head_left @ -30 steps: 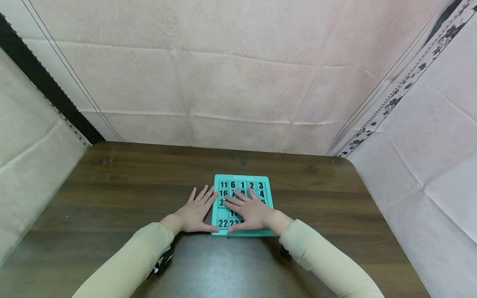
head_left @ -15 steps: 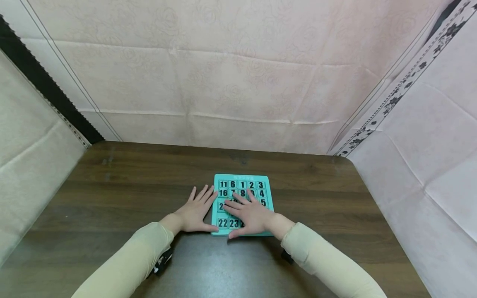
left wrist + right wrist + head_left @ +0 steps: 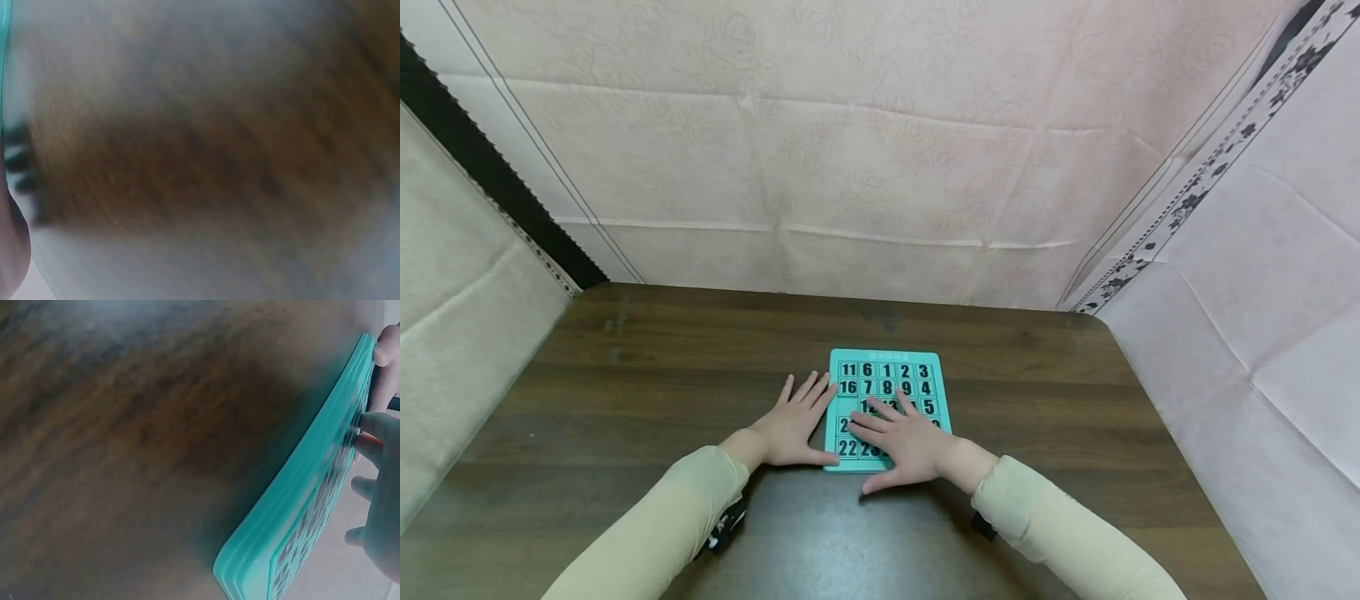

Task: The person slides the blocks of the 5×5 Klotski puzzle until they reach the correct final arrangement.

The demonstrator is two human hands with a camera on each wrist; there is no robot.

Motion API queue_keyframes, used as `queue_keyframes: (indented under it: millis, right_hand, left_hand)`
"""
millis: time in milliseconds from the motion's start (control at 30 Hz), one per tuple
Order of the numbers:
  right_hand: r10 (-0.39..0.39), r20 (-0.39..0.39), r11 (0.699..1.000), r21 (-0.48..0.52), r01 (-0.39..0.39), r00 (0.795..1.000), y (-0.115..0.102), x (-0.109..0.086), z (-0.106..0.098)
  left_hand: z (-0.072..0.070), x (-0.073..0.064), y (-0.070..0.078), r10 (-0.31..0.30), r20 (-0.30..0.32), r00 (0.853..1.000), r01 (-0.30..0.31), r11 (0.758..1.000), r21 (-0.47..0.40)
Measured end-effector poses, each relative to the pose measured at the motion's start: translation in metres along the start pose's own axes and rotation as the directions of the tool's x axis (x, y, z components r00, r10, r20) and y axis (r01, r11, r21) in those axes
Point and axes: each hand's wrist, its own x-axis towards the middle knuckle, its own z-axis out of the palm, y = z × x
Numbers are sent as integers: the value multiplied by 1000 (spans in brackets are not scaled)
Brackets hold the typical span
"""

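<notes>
A teal number slide puzzle [image 3: 886, 357] lies flat on the table, its square tiles printed with black numbers. My left hand [image 3: 790, 429] is spread along its left side, the index fingertip at the left edge and the thumb at the near left corner. Over the lower part of the tiles lies my right hand [image 3: 913, 446], fingers spread, hiding several numbers. Its thumb reaches past the near edge. In the right wrist view the puzzle's thick side [image 3: 294, 481] shows, with the right fingers [image 3: 369, 450] at the tile face. The left wrist view catches only a sliver of the puzzle [image 3: 5, 25].
The dark wooden table [image 3: 700, 350] extends around the puzzle on all sides. A pale patterned cloth [image 3: 865, 183] hangs behind its far edge, and more white cloth [image 3: 1262, 350] hangs at the right. Each wrist carries a dark strapped device [image 3: 727, 525].
My right hand has slid slightly toward me over the tiles, its thumb moving off the near edge. More of the upper numbers show now. The left hand stays in place.
</notes>
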Motion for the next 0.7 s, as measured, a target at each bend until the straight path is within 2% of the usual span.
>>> queue_keyframes:
  millis: [200,467,700]
  right_hand:
    - [10,-13,1000,18,-9,1000,4,4,-6]
    - [115,-7,991,73,-114,993,16,16,-12]
    - [156,20,985,74,-157,988,21,27,-9]
  left_hand:
    - [0,0,-1,-1,-1,1000,1,1000,11]
    - [1,0,-2,-6,0,1000,6,1000,14]
    - [1,-1,-1,-12,8,1000,12,1000,15]
